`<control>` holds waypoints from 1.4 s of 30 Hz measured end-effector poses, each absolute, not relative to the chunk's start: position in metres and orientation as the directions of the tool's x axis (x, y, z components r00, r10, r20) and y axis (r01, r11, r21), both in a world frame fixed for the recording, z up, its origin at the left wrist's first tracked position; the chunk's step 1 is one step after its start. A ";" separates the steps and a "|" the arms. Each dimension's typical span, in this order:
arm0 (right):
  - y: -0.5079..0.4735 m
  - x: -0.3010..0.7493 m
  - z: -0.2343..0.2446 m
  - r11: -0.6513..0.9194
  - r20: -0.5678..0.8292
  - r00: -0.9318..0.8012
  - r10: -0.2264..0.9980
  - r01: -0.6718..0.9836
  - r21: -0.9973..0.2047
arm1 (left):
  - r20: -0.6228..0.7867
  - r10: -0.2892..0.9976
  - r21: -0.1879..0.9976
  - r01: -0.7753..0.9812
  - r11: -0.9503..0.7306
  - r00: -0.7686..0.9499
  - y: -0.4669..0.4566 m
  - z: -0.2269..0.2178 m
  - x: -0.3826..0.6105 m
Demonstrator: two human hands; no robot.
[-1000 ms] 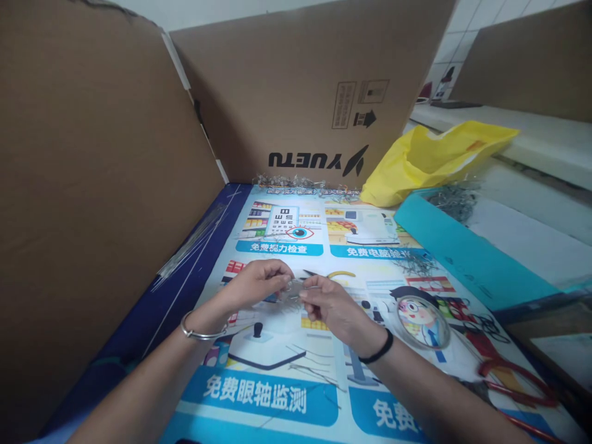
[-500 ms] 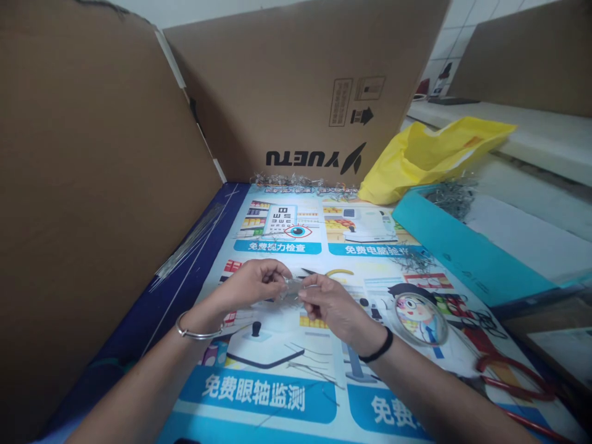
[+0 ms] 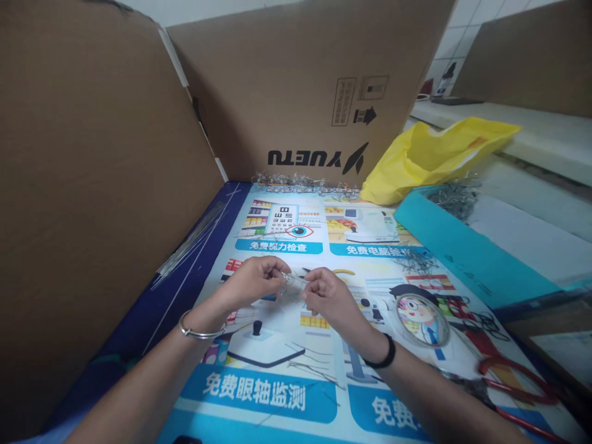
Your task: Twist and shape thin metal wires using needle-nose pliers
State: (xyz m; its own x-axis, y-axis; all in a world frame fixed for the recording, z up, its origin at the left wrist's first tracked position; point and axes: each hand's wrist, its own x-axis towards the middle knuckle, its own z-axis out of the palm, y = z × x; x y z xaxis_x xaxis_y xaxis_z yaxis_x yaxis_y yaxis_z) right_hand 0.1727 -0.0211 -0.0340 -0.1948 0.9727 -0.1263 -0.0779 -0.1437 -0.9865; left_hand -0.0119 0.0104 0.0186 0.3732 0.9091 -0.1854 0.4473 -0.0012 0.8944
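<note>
From the left, a tall cardboard panel (image 3: 92,185) stands beside the tabletop, and near its foot lies a sheaf of straight wires (image 3: 190,243), roughly parallel, probably so single strands come away easily. Nearer the middle, the left hand (image 3: 256,280) has its fingers pinched on a small, tangled wire piece (image 3: 289,280), held just above the printed sheet (image 3: 259,418); something so thin seems to ask for fingertips rather than a fist. Stray wires (image 3: 319,370) lie on the sheet below, and a wire heap (image 3: 291,180) sits against the back panel (image 3: 296,92), which likely stops it spilling. A strand runs to the right hand (image 3: 330,299), its fingers curled; I can't tell whether they grip it or merely touch it. Just behind them rests a yellow-handled tool (image 3: 343,272), presumably for quick reach. Farther right are a yellow bag (image 3: 435,154), a teal box (image 3: 476,259) with more wire pieces (image 3: 453,200) at its far end, a clear round dish (image 3: 444,336) and a red-handled tool (image 3: 522,379).
</note>
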 end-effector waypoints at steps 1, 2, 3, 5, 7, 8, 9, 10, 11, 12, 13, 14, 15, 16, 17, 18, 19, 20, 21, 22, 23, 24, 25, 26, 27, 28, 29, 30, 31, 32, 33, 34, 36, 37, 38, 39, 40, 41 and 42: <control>-0.021 0.173 -0.033 -0.143 -0.127 -0.190 0.974 -0.073 -0.987 | -0.185 0.911 0.893 0.450 -0.001 0.368 0.011 0.019 -0.012; -0.021 0.174 -0.033 -0.150 -0.135 -0.185 0.974 -0.073 -0.986 | -0.183 0.912 0.893 0.451 -0.002 0.367 0.011 0.020 -0.011; -0.022 0.175 -0.032 -0.156 -0.141 -0.179 0.974 -0.077 -0.985 | -0.181 0.912 0.893 0.451 -0.004 0.367 0.011 0.020 -0.011; -0.022 0.176 -0.032 -0.173 -0.156 -0.170 0.973 -0.094 -0.980 | -0.178 0.911 0.894 0.449 -0.008 0.371 0.011 0.020 -0.010; -0.022 0.177 -0.033 -0.212 -0.187 -0.181 0.965 -0.130 -0.969 | -0.176 0.909 0.890 0.455 -0.018 0.378 0.011 0.018 -0.010; -0.022 0.177 -0.034 -0.240 -0.209 -0.195 0.958 -0.154 -0.958 | -0.174 0.907 0.888 0.459 -0.024 0.384 0.011 0.017 -0.010; -0.021 0.178 -0.035 -0.269 -0.230 -0.212 0.950 -0.178 -0.946 | -0.172 0.904 0.886 0.463 -0.031 0.391 0.011 0.016 -0.010; -0.021 0.178 -0.036 -0.295 -0.248 -0.229 0.941 -0.197 -0.935 | -0.170 0.902 0.884 0.466 -0.039 0.398 0.011 0.015 -0.010; -0.021 0.178 -0.038 -0.313 -0.260 -0.243 0.935 -0.210 -0.926 | -0.167 0.900 0.884 0.466 -0.045 0.404 0.011 0.014 -0.010; -0.020 0.178 -0.038 -0.326 -0.269 -0.252 0.930 -0.218 -0.920 | -0.163 0.898 0.885 0.463 -0.051 0.410 0.011 0.013 -0.010; -0.020 0.178 -0.039 -0.333 -0.275 -0.256 0.927 -0.223 -0.916 | -0.158 0.896 0.886 0.460 -0.057 0.415 0.011 0.013 -0.010; -0.020 0.179 -0.040 -0.337 -0.277 -0.258 0.925 -0.226 -0.914 | -0.155 0.895 0.886 0.459 -0.061 0.419 0.011 0.012 -0.010; -0.020 0.179 -0.040 -0.339 -0.278 -0.261 0.924 -0.230 -0.912 | -0.153 0.894 0.886 0.459 -0.064 0.421 0.011 0.012 -0.010; -0.020 0.179 -0.040 -0.342 -0.278 -0.265 0.923 -0.235 -0.910 | -0.155 0.893 0.886 0.460 -0.064 0.422 0.011 0.012 -0.010; -0.020 0.179 -0.040 -0.345 -0.279 -0.268 0.922 -0.241 -0.907 | -0.158 0.892 0.885 0.461 -0.063 0.424 0.011 0.013 -0.010; -0.020 0.178 -0.040 -0.347 -0.279 -0.271 0.921 -0.245 -0.905 | -0.161 0.891 0.885 0.461 -0.060 0.425 0.011 0.013 -0.010; -0.020 0.178 -0.041 -0.347 -0.279 -0.273 0.921 -0.248 -0.904 | -0.164 0.889 0.886 0.460 -0.057 0.427 0.011 0.014 -0.010; -0.020 0.178 -0.041 -0.348 -0.279 -0.274 0.920 -0.248 -0.904 | -0.167 0.888 0.887 0.459 -0.054 0.428 0.011 0.014 -0.009; -0.020 0.178 -0.041 -0.348 -0.279 -0.274 0.920 -0.245 -0.905 | -0.166 0.889 0.888 0.457 -0.053 0.427 0.011 0.015 -0.009; -0.020 0.178 -0.041 -0.347 -0.280 -0.274 0.920 -0.239 -0.907 | -0.165 0.890 0.887 0.458 -0.055 0.425 0.010 0.015 -0.009; -0.021 0.178 -0.040 -0.347 -0.281 -0.274 0.920 -0.230 -0.909 | -0.162 0.892 0.886 0.461 -0.057 0.422 0.010 0.016 -0.009; -0.021 0.177 -0.040 -0.343 -0.280 -0.273 0.921 -0.220 -0.913 | -0.160 0.894 0.883 0.466 -0.061 0.419 0.010 0.016 -0.009; -0.021 0.177 -0.039 -0.337 -0.277 -0.270 0.922 -0.209 -0.918 | -0.156 0.895 0.880 0.471 -0.066 0.417 0.009 0.016 -0.009; -0.021 0.177 -0.038 -0.330 -0.274 -0.266 0.924 -0.195 -0.924 | -0.148 0.897 0.876 0.476 -0.076 0.416 0.009 0.016 -0.008; -0.021 0.176 -0.037 -0.323 -0.271 -0.263 0.926 -0.181 -0.929 | -0.139 0.899 0.873 0.481 -0.087 0.415 0.009 0.016 -0.008; -0.022 0.175 -0.036 -0.318 -0.270 -0.258 0.928 -0.167 -0.933 | -0.131 0.901 0.869 0.485 -0.097 0.414 0.009 0.015 -0.008; -0.022 0.175 -0.035 -0.313 -0.270 -0.251 0.930 -0.154 -0.937 | -0.123 0.902 0.866 0.488 -0.106 0.414 0.009 0.015 -0.008; -0.022 0.174 -0.033 -0.309 -0.269 -0.242 0.932 -0.143 -0.940 | -0.116 0.902 0.863 0.491 -0.116 0.416 0.009 0.014 -0.008; -0.023 0.173 -0.032 -0.302 -0.267 -0.231 0.936 -0.131 -0.944 | -0.109 0.902 0.861 0.494 -0.125 0.417 0.009 0.013 -0.008; -0.023 0.173 -0.031 -0.293 -0.263 -0.218 0.940 -0.119 -0.949 | -0.102 0.903 0.858 0.496 -0.133 0.417 0.009 0.013 -0.008; -0.023 0.172 -0.030 -0.283 -0.257 -0.205 0.944 -0.107 -0.953 | -0.092 0.904 0.856 0.498 -0.142 0.416 0.009 0.012 -0.008; -0.023 0.172 -0.029 -0.275 -0.253 -0.194 0.948 -0.093 -0.957 | -0.082 0.906 0.853 0.499 -0.151 0.415 0.009 0.012 -0.007; -0.024 0.171 -0.028 -0.262 -0.248 -0.173 0.953 -0.065 -0.963 | -0.073 0.909 0.849 0.504 -0.159 0.409 0.009 0.012 -0.006; -0.024 0.171 -0.029 -0.255 -0.243 -0.163 0.956 -0.054 -0.965 | -0.075 0.910 0.848 0.506 -0.157 0.408 0.009 0.012 -0.006; -0.025 0.170 -0.029 -0.248 -0.238 -0.154 0.959 -0.047 -0.968 | -0.076 0.911 0.847 0.509 -0.156 0.406 0.008 0.012 -0.005; -0.025 0.170 -0.029 -0.239 -0.230 -0.145 0.962 -0.043 -0.970 | -0.075 0.913 0.844 0.512 -0.156 0.402 0.008 0.012 -0.005; -0.026 0.170 -0.030 -0.230 -0.222 -0.138 0.965 -0.043 -0.972 | -0.072 0.915 0.841 0.518 -0.159 0.397 0.008 0.013 -0.004; -0.026 0.169 -0.030 -0.223 -0.215 -0.135 0.967 -0.048 -0.974 | -0.068 0.918 0.838 0.522 -0.161 0.391 0.008 0.013 -0.004; -0.027 0.169 -0.030 -0.219 -0.210 -0.135 0.968 -0.056 -0.974 | -0.064 0.920 0.837 0.523 -0.162 0.387 0.008 0.012 -0.003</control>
